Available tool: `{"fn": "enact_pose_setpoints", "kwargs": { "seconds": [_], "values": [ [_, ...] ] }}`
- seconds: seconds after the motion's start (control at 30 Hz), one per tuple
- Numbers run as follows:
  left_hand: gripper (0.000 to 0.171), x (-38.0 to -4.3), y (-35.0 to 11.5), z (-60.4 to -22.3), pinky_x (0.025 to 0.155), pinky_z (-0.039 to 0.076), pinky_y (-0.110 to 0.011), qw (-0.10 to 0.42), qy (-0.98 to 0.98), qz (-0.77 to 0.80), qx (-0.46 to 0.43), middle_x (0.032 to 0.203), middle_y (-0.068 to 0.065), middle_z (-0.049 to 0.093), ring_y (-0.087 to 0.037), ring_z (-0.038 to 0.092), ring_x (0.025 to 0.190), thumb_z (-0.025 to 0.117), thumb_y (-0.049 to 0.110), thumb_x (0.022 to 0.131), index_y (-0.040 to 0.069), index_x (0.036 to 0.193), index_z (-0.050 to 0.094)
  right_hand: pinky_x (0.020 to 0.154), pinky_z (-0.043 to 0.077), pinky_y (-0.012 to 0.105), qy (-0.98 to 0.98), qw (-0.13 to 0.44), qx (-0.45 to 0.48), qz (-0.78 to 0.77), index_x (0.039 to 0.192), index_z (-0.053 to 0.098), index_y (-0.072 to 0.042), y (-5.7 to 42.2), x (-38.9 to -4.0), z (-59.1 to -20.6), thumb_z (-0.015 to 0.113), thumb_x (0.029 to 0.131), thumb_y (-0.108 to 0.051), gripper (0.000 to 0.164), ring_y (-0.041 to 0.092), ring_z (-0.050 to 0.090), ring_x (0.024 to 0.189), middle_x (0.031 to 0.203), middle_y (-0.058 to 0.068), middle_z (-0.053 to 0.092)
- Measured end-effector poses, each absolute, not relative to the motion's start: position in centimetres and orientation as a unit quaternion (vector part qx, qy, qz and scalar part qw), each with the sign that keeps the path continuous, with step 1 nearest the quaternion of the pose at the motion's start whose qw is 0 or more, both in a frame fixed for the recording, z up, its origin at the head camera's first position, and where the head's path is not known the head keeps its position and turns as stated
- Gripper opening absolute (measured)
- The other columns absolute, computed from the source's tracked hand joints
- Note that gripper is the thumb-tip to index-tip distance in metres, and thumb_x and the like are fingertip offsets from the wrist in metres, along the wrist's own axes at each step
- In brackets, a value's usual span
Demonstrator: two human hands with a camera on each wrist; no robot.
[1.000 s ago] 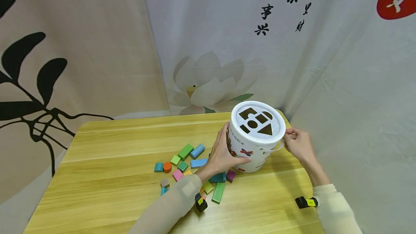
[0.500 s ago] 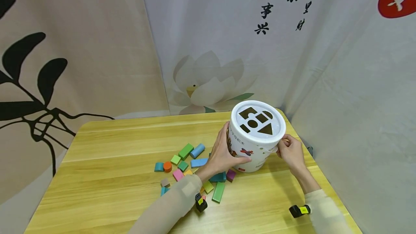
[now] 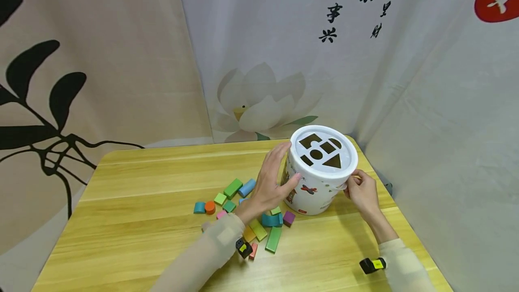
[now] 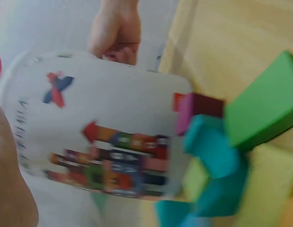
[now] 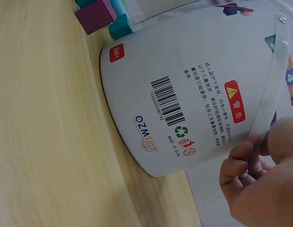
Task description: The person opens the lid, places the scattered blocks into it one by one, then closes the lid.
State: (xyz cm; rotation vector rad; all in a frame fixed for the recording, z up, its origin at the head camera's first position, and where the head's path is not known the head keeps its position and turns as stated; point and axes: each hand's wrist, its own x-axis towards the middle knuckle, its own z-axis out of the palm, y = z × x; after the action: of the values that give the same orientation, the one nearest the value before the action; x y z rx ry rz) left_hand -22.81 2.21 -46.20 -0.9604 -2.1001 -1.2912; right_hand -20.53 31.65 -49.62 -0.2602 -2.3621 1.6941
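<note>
A white toy-block bucket (image 3: pixel 312 193) stands upright on the table, its white lid (image 3: pixel 345 159) on top cut with shaped holes. My left hand (image 3: pixel 268 186) is at its left side, fingers extended and thumb spread, with a gap showing between palm and bucket. At the bucket's right, my right hand (image 3: pixel 362 192) pinches the white strap handle (image 5: pixel 277 66) between thumb and fingers, and the handle hangs down along the side. In the left wrist view, a printed block castle (image 4: pixel 122 161) faces my left hand.
Several coloured wooden blocks lie left of the bucket, among them a green block (image 3: pixel 273 239), a purple cube (image 3: pixel 289 218) close to the bucket's base, and an orange cylinder (image 3: pixel 210 207). A curtain (image 3: pixel 142 57) hangs behind the wooden table (image 3: pixel 134 220).
My left hand has come off the bucket's side and shifted slightly left, fingers straightening. My right hand has drawn the handle down and inward against the bucket. The bucket has stayed in place.
</note>
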Motion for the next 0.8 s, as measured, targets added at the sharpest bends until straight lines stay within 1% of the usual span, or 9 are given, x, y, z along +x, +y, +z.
{"fn": "enact_pose_setpoints", "kwargs": {
  "seconds": [0.03,0.1,0.13,0.27,0.37,0.5,0.57,0.67,0.8],
  "values": [
    [0.079,-22.9,2.2,-45.6,0.117,0.031,-0.051,0.273,-0.763,-0.451,-0.374,0.159,-0.01,0.04,-0.025,0.031,0.146,0.065,0.039,0.091,0.006,0.158,0.039,0.041,0.043,0.018,-0.806,0.11,-0.088,0.575,0.107,0.058,0.007,31.6,-20.5,-49.6,0.05,0.104,-0.008,0.017,0.006,0.051,0.048,0.055,-0.008,0.057],
    [0.072,-23.1,2.4,-44.5,0.119,0.028,-0.048,0.32,-0.749,-0.4,-0.42,0.153,-0.014,0.047,-0.029,0.035,0.143,0.068,0.034,0.09,0.001,0.151,0.048,0.041,0.043,0.019,-0.808,0.108,-0.087,0.573,0.107,0.058,0.008,31.5,-20.5,-49.6,0.05,0.104,-0.008,0.018,0.007,0.051,0.048,0.055,-0.007,0.057],
    [0.068,-23.1,2.5,-44.0,0.12,0.027,-0.048,0.333,-0.747,-0.375,-0.437,0.151,-0.013,0.05,-0.029,0.037,0.142,0.07,0.034,0.09,0.001,0.148,0.052,0.042,0.044,0.019,-0.808,0.108,-0.086,0.573,0.107,0.058,0.008,31.5,-20.5,-49.6,0.051,0.104,-0.009,0.018,0.007,0.052,0.048,0.055,-0.008,0.057],
    [0.056,-23.1,3.1,-42.9,0.119,0.027,-0.055,0.354,-0.752,-0.279,-0.481,0.139,-0.009,0.06,-0.027,0.043,0.137,0.071,0.039,0.092,0.006,0.137,0.064,0.043,0.046,0.019,-0.806,0.109,-0.082,0.575,0.106,0.058,0.008,31.4,-20.5,-49.7,0.051,0.104,-0.01,0.019,0.006,0.053,0.049,0.055,-0.009,0.059],
    [0.049,-22.9,3.7,-42.5,0.118,0.028,-0.056,0.355,-0.758,-0.227,-0.497,0.13,-0.006,0.065,-0.024,0.049,0.13,0.068,0.042,0.094,0.01,0.131,0.069,0.042,0.045,0.019,-0.81,0.107,-0.079,0.571,0.106,0.057,0.007,31.5,-20.5,-49.8,0.051,0.104,-0.01,0.019,0.007,0.052,0.048,0.055,-0.007,0.058],
    [0.042,-22.8,4.3,-42.1,0.12,0.028,-0.049,0.344,-0.764,-0.192,-0.511,0.124,-0.004,0.066,-0.022,0.053,0.121,0.065,0.043,0.097,0.013,0.126,0.072,0.042,0.046,0.019,-0.813,0.1,-0.082,0.567,0.109,0.058,0.006,31.5,-20.3,-49.7,0.049,0.105,-0.009,0.018,0.008,0.052,0.048,0.056,-0.006,0.059],
    [0.039,-22.9,4.6,-42.0,0.118,0.031,-0.045,0.338,-0.764,-0.182,-0.518,0.121,-0.003,0.067,-0.021,0.054,0.118,0.063,0.042,0.099,0.014,0.124,0.073,0.043,0.046,0.019,-0.813,0.097,-0.083,0.569,0.11,0.058,0.006,31.4,-20.2,-49.3,0.049,0.105,-0.009,0.018,0.009,0.053,0.048,0.056,-0.005,0.059],
    [0.035,-22.9,4.8,-41.9,0.11,0.04,-0.039,0.331,-0.764,-0.179,-0.524,0.117,-0.003,0.067,-0.021,0.054,0.113,0.061,0.039,0.1,0.014,0.121,0.074,0.043,0.046,0.018,-0.813,0.094,-0.082,0.569,0.11,0.058,0.008,30.9,-19.7,-48.3,0.048,0.104,-0.006,0.018,0.008,0.053,0.049,0.056,-0.004,0.06],
    [0.031,-23.0,4.9,-41.9,0.101,0.042,-0.036,0.316,-0.77,-0.184,-0.522,0.115,-0.002,0.065,-0.02,0.053,0.111,0.06,0.036,0.101,0.016,0.119,0.075,0.043,0.047,0.017,-0.818,0.095,-0.083,0.561,0.11,0.058,0.011,30.1,-19.1,-46.9,0.048,0.103,-0.003,0.019,0.009,0.054,0.049,0.056,-0.001,0.06]
  ]
}}
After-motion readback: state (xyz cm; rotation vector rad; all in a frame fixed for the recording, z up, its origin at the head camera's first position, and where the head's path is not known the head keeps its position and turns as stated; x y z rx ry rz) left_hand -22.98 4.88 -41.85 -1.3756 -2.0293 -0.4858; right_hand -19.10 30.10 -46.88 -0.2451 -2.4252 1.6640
